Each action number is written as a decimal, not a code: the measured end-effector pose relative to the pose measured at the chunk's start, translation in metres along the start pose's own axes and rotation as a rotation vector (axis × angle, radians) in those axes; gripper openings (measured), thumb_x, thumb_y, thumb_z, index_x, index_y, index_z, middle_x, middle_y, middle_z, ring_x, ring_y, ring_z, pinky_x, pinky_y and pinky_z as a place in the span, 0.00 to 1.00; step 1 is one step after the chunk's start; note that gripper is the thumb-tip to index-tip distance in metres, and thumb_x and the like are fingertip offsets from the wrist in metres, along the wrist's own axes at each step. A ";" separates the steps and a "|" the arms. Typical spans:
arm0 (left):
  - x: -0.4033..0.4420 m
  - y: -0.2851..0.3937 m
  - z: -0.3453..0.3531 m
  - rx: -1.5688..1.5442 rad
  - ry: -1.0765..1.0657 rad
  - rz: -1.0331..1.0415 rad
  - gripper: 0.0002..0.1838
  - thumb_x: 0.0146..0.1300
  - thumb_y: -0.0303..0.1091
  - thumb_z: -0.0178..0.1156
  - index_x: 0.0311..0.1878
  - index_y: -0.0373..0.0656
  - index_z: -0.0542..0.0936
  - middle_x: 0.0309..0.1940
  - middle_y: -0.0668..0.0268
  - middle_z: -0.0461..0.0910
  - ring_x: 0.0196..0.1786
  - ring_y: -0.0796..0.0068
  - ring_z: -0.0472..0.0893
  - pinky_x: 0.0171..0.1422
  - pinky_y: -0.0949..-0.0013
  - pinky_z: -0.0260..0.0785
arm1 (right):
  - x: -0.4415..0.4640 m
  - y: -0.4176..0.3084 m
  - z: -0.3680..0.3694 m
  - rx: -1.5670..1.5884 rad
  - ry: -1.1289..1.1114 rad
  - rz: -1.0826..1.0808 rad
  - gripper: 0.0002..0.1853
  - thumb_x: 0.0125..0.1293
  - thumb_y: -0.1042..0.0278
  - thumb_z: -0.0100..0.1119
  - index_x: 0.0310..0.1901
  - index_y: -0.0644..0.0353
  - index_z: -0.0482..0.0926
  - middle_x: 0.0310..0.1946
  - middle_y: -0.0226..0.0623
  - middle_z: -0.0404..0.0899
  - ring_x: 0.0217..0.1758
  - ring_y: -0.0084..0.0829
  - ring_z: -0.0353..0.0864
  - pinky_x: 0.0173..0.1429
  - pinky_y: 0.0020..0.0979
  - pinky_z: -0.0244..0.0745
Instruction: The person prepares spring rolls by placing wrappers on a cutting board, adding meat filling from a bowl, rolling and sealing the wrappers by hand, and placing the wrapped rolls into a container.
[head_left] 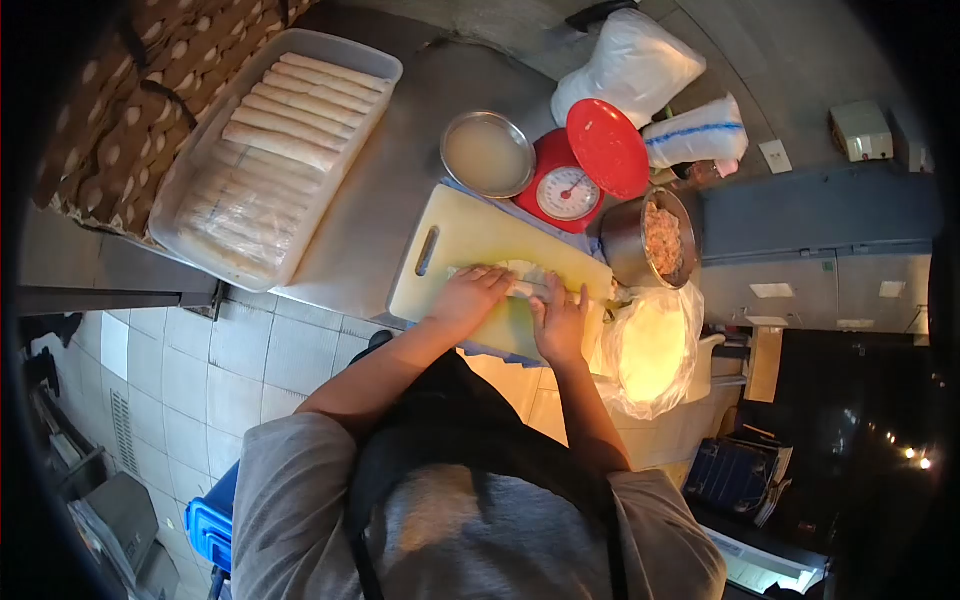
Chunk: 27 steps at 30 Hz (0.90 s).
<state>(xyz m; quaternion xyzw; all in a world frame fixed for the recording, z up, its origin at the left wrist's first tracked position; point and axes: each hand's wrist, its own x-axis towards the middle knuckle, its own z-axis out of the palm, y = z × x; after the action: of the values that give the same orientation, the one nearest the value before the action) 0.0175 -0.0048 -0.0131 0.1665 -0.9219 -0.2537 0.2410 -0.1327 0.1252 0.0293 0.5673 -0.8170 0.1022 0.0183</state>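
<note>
On the pale yellow cutting board (440,215) lies a partly rolled spring roll (527,285) in a thin white wrapper. My left hand (474,300) is curled over its left end, fingers close together. My right hand (561,322) grips the other end, thumb toward me and fingers across the top. Both hands hide parts of the roll. Beyond the right hand stands a metal pot of pinkish minced filling (663,240). Beside the board's right end sits a clear plastic bag holding a stack of round pale wrappers (650,350).
Behind the board are a metal bowl of cloudy liquid (488,154) and a red dial scale (566,190) with a red pan (608,148). A long plastic tub (335,190) of finished rolls sits at left. White bags (640,65) stand at the back.
</note>
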 end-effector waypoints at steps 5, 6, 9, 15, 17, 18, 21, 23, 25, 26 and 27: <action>-0.001 -0.002 0.001 0.069 0.033 0.022 0.21 0.62 0.36 0.54 0.58 0.44 0.76 0.55 0.60 0.79 0.57 0.64 0.78 0.64 0.61 0.67 | 0.011 -0.021 0.018 0.250 0.107 -0.001 0.27 0.69 0.57 0.51 0.63 0.67 0.63 0.50 0.50 0.80 0.54 0.47 0.79 0.74 0.56 0.47; -0.001 -0.003 0.001 0.106 0.047 0.036 0.20 0.62 0.36 0.55 0.58 0.44 0.76 0.55 0.61 0.79 0.56 0.64 0.78 0.63 0.61 0.67 | 0.014 -0.028 0.022 0.327 0.130 -0.036 0.27 0.69 0.57 0.52 0.62 0.67 0.63 0.50 0.49 0.80 0.53 0.46 0.80 0.74 0.55 0.47; -0.001 -0.002 -0.001 0.003 0.020 0.013 0.20 0.62 0.36 0.54 0.58 0.44 0.76 0.56 0.59 0.78 0.57 0.64 0.78 0.64 0.61 0.67 | 0.013 -0.016 0.011 0.154 -0.006 0.033 0.27 0.70 0.58 0.50 0.64 0.68 0.62 0.51 0.47 0.81 0.53 0.44 0.81 0.75 0.53 0.47; 0.001 0.001 -0.002 0.055 -0.117 0.024 0.19 0.60 0.34 0.53 0.55 0.45 0.78 0.50 0.63 0.78 0.56 0.65 0.76 0.60 0.61 0.69 | 0.055 -0.003 0.013 0.167 0.145 -0.048 0.27 0.71 0.57 0.47 0.65 0.66 0.60 0.48 0.45 0.83 0.52 0.43 0.81 0.74 0.53 0.47; 0.002 0.008 -0.022 0.102 -0.165 -0.023 0.19 0.60 0.33 0.53 0.54 0.46 0.78 0.45 0.66 0.77 0.55 0.67 0.75 0.58 0.61 0.69 | 0.106 -0.033 0.006 0.242 0.226 -0.216 0.28 0.72 0.55 0.46 0.66 0.66 0.60 0.46 0.47 0.83 0.52 0.45 0.81 0.73 0.53 0.50; 0.000 0.006 -0.023 0.111 -0.140 -0.036 0.19 0.60 0.34 0.53 0.55 0.46 0.78 0.45 0.66 0.77 0.54 0.67 0.75 0.58 0.62 0.68 | 0.127 -0.048 0.005 0.275 0.272 -0.288 0.28 0.73 0.55 0.45 0.66 0.66 0.59 0.45 0.47 0.83 0.52 0.45 0.81 0.73 0.53 0.52; -0.010 -0.007 -0.013 0.090 -0.070 -0.023 0.20 0.59 0.36 0.56 0.56 0.47 0.78 0.44 0.67 0.77 0.52 0.68 0.75 0.58 0.63 0.68 | 0.169 -0.076 0.006 0.167 -0.070 -0.173 0.30 0.74 0.52 0.41 0.68 0.67 0.56 0.45 0.51 0.82 0.53 0.50 0.79 0.71 0.51 0.56; -0.013 -0.017 -0.006 0.031 -0.031 0.025 0.21 0.59 0.37 0.57 0.56 0.47 0.78 0.44 0.67 0.77 0.51 0.68 0.75 0.58 0.63 0.68 | 0.179 -0.073 0.012 0.228 -0.081 -0.120 0.29 0.74 0.53 0.42 0.67 0.66 0.59 0.47 0.54 0.80 0.53 0.54 0.78 0.68 0.47 0.62; -0.013 -0.019 -0.013 -0.010 0.016 0.040 0.24 0.57 0.37 0.61 0.58 0.47 0.76 0.42 0.66 0.77 0.50 0.66 0.76 0.57 0.63 0.68 | 0.176 -0.069 0.007 0.387 -0.061 -0.041 0.27 0.74 0.54 0.42 0.66 0.66 0.61 0.48 0.53 0.81 0.54 0.54 0.78 0.67 0.44 0.63; -0.013 -0.019 -0.014 -0.027 0.041 0.043 0.24 0.56 0.36 0.62 0.58 0.47 0.76 0.42 0.65 0.77 0.49 0.65 0.76 0.57 0.63 0.69 | 0.168 -0.065 0.003 0.476 0.005 -0.060 0.27 0.75 0.54 0.42 0.65 0.66 0.62 0.48 0.52 0.81 0.54 0.51 0.78 0.66 0.42 0.64; -0.015 -0.017 -0.014 -0.051 0.062 0.047 0.24 0.56 0.36 0.62 0.58 0.46 0.75 0.42 0.65 0.77 0.49 0.65 0.76 0.56 0.63 0.69 | 0.153 -0.059 -0.002 0.562 0.069 -0.072 0.26 0.75 0.54 0.42 0.65 0.66 0.63 0.48 0.51 0.81 0.54 0.48 0.79 0.65 0.40 0.65</action>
<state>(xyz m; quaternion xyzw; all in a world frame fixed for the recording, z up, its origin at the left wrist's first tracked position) 0.0399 -0.0176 -0.0172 0.1463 -0.9108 -0.2663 0.2793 -0.1328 -0.0352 0.0624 0.5749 -0.7349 0.3430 -0.1082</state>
